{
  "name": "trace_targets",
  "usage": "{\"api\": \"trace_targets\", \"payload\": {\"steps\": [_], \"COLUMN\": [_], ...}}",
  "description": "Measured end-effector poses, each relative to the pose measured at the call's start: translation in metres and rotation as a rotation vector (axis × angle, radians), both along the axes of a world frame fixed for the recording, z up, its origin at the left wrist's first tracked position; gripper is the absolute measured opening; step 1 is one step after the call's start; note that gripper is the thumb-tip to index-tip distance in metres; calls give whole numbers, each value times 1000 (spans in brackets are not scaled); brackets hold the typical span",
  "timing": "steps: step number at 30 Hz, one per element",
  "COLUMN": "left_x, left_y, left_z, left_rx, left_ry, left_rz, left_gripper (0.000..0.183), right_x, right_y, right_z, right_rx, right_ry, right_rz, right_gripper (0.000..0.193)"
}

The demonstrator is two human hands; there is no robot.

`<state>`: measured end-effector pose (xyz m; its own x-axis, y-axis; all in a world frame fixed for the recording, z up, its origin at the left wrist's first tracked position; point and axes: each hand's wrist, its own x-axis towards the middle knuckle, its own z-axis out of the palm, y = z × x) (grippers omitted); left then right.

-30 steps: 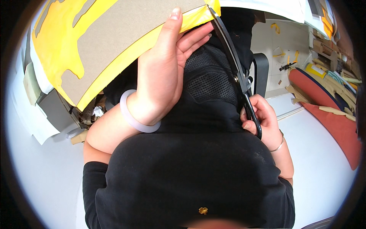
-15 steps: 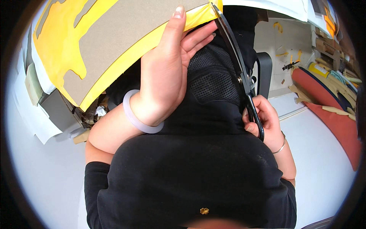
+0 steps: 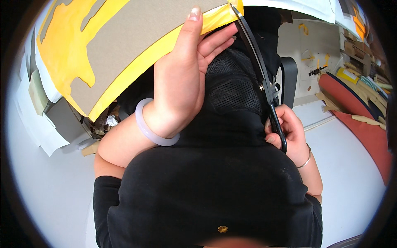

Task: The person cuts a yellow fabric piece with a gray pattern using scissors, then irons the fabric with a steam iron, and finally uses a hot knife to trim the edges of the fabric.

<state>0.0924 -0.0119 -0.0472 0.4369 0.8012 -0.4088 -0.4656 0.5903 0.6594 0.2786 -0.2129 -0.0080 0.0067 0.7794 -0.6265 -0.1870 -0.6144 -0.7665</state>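
My left hand (image 3: 180, 82) holds the near edge of a grey board (image 3: 136, 37), its thumb on top and its fingers underneath. Yellow sheet material (image 3: 64, 49) wraps along the board's border and spreads over its left part in an irregular shape. In my right hand (image 3: 291, 130) is a pair of long scissors (image 3: 254, 56) with black handles, fingers through the loops. The blade tips reach the yellow strip at the board's right corner, just beyond my left fingertips. The blades look nearly closed; whether material lies between them is hard to see.
White sheets (image 3: 43, 124) hang at the left, beside a grey box (image 3: 68, 120). A black chair armrest (image 3: 288, 78) stands at the right. Beyond it are yellow scraps (image 3: 304, 29) on the floor, red curved pieces (image 3: 364, 144) and a yellow-labelled roll (image 3: 346, 75).
The board, both hands and the scissors appear slightly further right and lower, along with the whole view. Both grips stay the same.
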Motion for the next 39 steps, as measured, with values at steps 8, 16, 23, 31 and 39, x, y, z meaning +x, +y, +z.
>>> {"api": "trace_targets", "payload": {"steps": [8,16,23,31,39], "left_x": [-3,-6,-7,42,44], "left_y": [0,0,0,18,20], "left_z": [-1,-2,-3,56,60], "left_rx": [1,0,-9,-378,-409], "left_ry": [-37,-82,-98,438,466], "left_rz": [-9,-16,-17,143,160], "left_gripper": [50,50,50,51,51], "right_x": [1,0,1,3,3], "right_y": [-1,0,0,-1,0], "right_z": [-2,-1,0,-1,-1], "right_rx": [31,23,10,0,-12], "right_ry": [-37,-40,-30,54,37], "right_rz": [21,15,24,-15,-5], "right_gripper": [39,38,38,43,43]}}
